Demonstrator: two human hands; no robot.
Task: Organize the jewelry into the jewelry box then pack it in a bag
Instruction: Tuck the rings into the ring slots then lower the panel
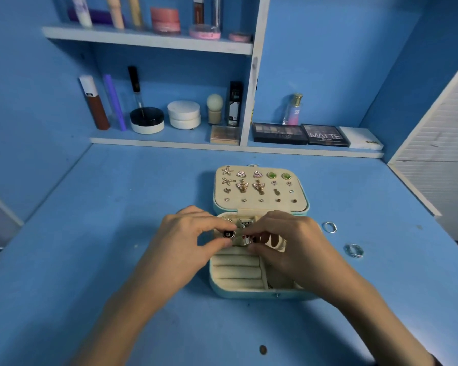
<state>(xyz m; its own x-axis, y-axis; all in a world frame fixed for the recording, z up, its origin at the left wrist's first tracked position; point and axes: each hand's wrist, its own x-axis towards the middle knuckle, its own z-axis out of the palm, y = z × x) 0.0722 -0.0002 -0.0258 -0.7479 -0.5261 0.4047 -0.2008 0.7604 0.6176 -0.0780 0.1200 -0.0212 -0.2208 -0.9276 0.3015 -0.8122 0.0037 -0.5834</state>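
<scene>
A light-blue jewelry box [249, 294] lies open in the middle of the blue table. Its raised lid panel [299, 200] carries several pairs of earrings. The cream ring rolls [236, 270] in the base are partly hidden by both hands. My left hand [188, 236] pinches a ring with a round black face [226, 234] over the upper rolls. My right hand [286, 241] pinches a silver ring with red and white detail [247, 239] beside it. Two silver rings [329, 227] [354, 250] lie loose on the table to the box's right.
Shelves at the back hold cosmetics: jars, bottles, brushes and eyeshadow palettes [300, 134]. A small brown spot or coin [262, 349] lies on the table near the front. A white slatted panel [439, 143] stands at the right edge. No bag is in view.
</scene>
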